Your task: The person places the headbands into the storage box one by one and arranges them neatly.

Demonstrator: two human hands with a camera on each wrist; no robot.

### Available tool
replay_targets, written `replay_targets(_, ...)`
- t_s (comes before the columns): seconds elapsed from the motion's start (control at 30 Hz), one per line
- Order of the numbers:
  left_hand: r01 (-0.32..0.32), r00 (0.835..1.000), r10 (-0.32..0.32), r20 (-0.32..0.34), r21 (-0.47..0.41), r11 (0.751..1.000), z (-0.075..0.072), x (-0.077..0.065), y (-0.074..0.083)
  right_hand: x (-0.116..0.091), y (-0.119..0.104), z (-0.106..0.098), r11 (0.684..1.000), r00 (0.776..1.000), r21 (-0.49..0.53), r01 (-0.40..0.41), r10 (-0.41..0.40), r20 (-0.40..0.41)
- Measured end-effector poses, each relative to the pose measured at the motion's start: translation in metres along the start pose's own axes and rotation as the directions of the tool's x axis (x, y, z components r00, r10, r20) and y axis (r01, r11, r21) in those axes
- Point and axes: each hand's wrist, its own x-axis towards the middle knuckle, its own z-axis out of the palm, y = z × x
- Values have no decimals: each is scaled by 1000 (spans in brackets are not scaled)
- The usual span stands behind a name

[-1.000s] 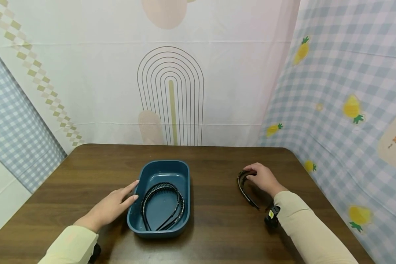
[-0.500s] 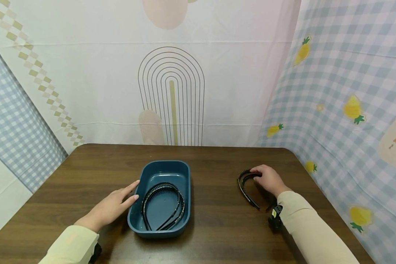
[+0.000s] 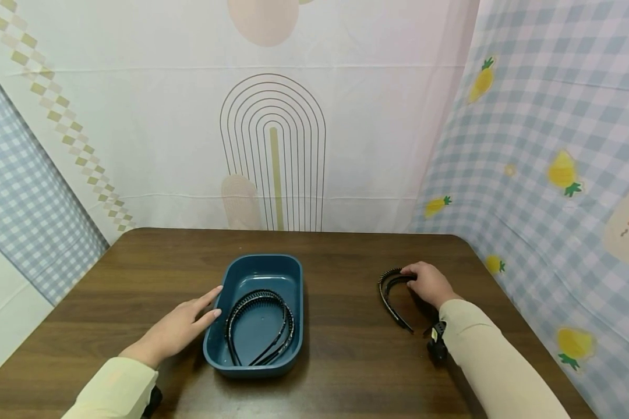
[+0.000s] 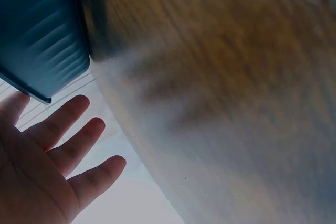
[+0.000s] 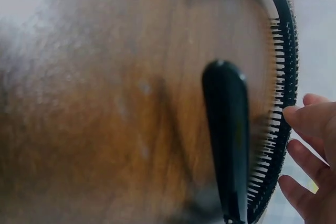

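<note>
My left hand (image 3: pixel 172 330) lies with fingers stretched out, the tips at the left rim of a blue plastic basin (image 3: pixel 301 302). In the left wrist view the spread fingers (image 4: pixel 100 178) show below the basin's ribbed wall (image 4: pixel 44 38). Black toothed headbands (image 3: pixel 229 329) lie overlapped inside the basin. To the right, my right hand (image 3: pixel 431 284) pinches a black headband (image 3: pixel 393 314) at its upper curve. Thumb and fingers meet around the band, as the right wrist view shows. This headband (image 5: pixel 286 66) has comb teeth inside and a beaded-looking outer edge; one dark end points towards the camera.
Everything stands on a brown wooden table (image 3: pixel 340 349) with rounded back corners. Behind it hangs a white patterned cloth (image 3: pixel 377 145); blue checked cloth (image 3: pixel 529 116) borders the right side. A dark wrist camera (image 3: pixel 437 343) hangs below the right sleeve.
My right hand has slid slightly right along the headband's upper curve, while the band stays nearly in place. The left hand and the basin hold still.
</note>
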Motion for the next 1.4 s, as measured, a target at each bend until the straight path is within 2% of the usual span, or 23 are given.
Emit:
replay_targets(0.77,28,999,-28,24,-15,1000,1,0,0,2,-2,2,998,998,-44,-42,44,48)
replay_targets(1.4,27,999,-26,32,-19,999,-1,0,1,4,2,3,998,997,-21,-56,57,43)
